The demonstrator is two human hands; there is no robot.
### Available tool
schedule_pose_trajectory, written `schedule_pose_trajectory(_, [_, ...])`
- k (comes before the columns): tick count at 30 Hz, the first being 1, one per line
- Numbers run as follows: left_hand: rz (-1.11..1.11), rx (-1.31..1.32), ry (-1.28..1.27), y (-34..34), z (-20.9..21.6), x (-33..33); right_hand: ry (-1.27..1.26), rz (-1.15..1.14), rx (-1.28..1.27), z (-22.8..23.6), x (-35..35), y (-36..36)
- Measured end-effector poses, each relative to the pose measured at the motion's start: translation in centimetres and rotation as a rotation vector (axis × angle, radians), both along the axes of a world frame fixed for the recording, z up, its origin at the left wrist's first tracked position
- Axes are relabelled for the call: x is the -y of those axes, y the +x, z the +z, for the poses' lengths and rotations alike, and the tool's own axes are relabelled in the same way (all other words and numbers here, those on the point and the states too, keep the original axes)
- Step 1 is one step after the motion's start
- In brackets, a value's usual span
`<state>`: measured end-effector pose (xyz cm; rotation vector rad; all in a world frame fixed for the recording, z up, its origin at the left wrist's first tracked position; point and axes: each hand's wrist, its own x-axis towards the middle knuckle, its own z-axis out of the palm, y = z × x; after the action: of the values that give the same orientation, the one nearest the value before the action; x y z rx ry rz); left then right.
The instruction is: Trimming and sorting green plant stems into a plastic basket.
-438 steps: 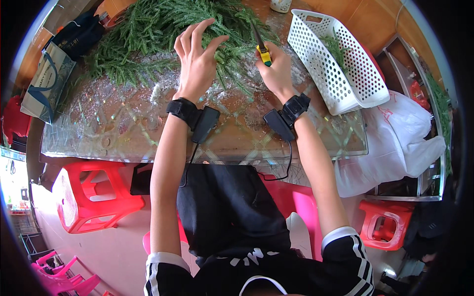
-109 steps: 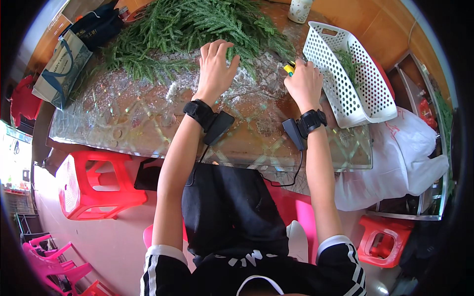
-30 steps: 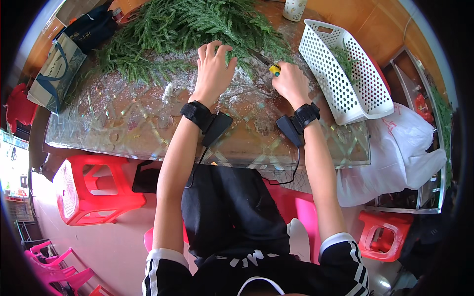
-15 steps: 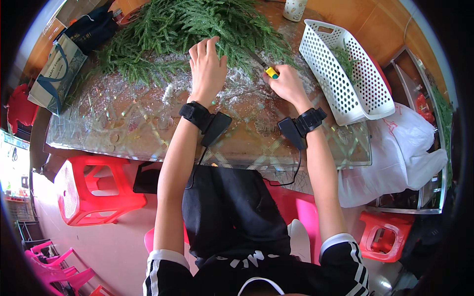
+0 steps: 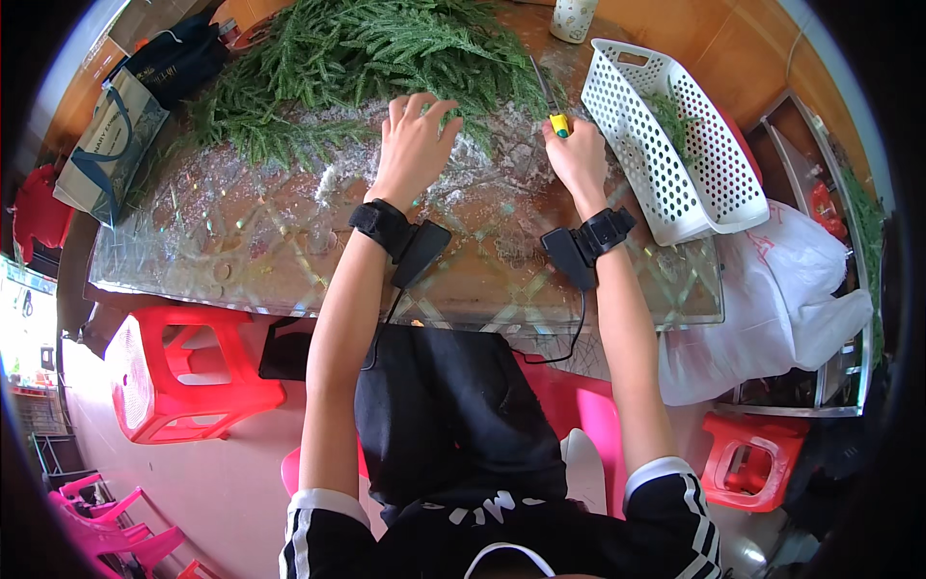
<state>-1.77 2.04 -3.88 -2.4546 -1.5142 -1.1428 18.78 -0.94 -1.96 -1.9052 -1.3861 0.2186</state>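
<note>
the right hand (image 5: 576, 156) clamps its grip on the yellow-handled tool (image 5: 559, 124), long axis pointing far, slightly left; the green branches (image 5: 386, 56) lie far-left on the desk (image 5: 280, 253), nearer the left hand (image 5: 412, 150), its grip unclear.

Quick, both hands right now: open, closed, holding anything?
Left hand: open, near the green branches; no held thing visible, palm hidden.
Right hand: closed around a yellow-handled tool, its dark tip pointing away from the person.
</note>
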Motion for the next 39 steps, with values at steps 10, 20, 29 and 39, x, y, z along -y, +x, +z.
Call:
schedule_pose_trajectory(10, [-0.068, -0.048, -0.119, 0.1, -0.3, 0.2, -0.025, -0.004, 0.041, 0.3, 0.2, -0.2])
schedule_pose_trajectory(20, [-0.032, -0.134, -0.300, 0.4, -1.0, -0.5, 0.006, 0.038, 0.038, 0.1, 0.2, -0.4])
schedule_pose_trajectory(29, [-0.051, -0.046, -0.179, 0.5, -0.9, -0.5, 0.036, 0.054, 0.033, 0.1, 0.3, -0.5])
schedule_pose_trajectory(39, [-0.071, 0.141, -0.032, 0.2, 0.3, -0.7, 0.017, 0.037, -0.025, -0.4, -0.3, 0.2])
